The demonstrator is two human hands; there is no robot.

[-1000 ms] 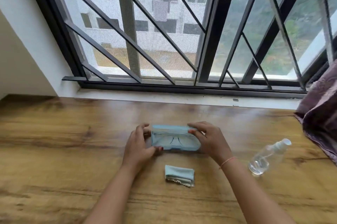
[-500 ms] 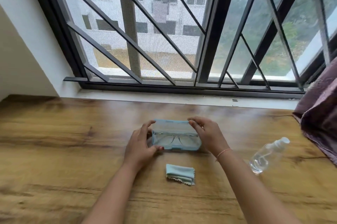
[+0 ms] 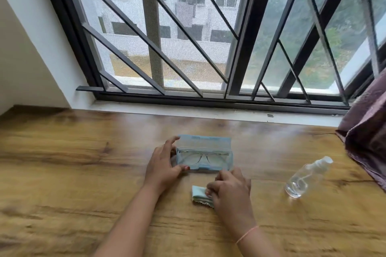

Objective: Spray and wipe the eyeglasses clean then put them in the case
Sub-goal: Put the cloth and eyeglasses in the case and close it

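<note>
A translucent light-blue glasses case (image 3: 208, 141) lies on the wooden table (image 3: 73, 162), its lid raised. Thin-framed eyeglasses (image 3: 201, 157) show inside it. My left hand (image 3: 161, 165) grips the case's left end, thumb at the front edge and fingers on the lid. My right hand (image 3: 230, 188) rests just in front of the case, fingers curled onto a folded light-blue cleaning cloth (image 3: 198, 193), whose right part it hides. A clear spray bottle (image 3: 305, 177) lies on its side to the right, apart from both hands.
A barred window (image 3: 198, 37) with a white sill runs along the table's far edge. Purple fabric (image 3: 367, 131) hangs over the table's right side, close to the bottle. A white wall stands at the left.
My right hand has left the case's right end and dropped toward me onto the cloth. The case lid now stands raised. My left hand stays on the case.
</note>
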